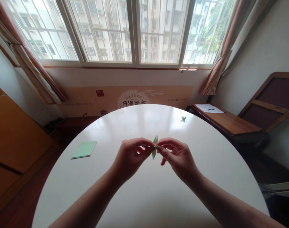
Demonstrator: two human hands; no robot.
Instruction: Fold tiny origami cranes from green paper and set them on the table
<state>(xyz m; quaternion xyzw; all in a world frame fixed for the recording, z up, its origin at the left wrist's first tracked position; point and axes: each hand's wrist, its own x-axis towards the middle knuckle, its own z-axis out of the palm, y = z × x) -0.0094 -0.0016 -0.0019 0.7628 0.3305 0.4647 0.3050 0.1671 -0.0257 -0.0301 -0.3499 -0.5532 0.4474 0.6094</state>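
Above the middle of a round white table (144,202), a small folded green paper (154,153) is held between both hands, with pointed tips sticking out above and below the fingers. My left hand (132,155) pinches it from the left with thumb and forefinger. From the other side my right hand (179,155) pinches it too, its lower fingers curled loosely. The fingertips cover the paper's centre, so the folds there are hidden. Farther back on the right lies a small green origami figure (183,119), apparently a folded crane.
A stack of square green paper (84,149) lies on the table's left. Beyond the right edge is a wooden bench (239,122) bearing a white sheet and a dark pen (211,109). Barred windows (106,31) and a printed cardboard panel (87,98) are at the back.
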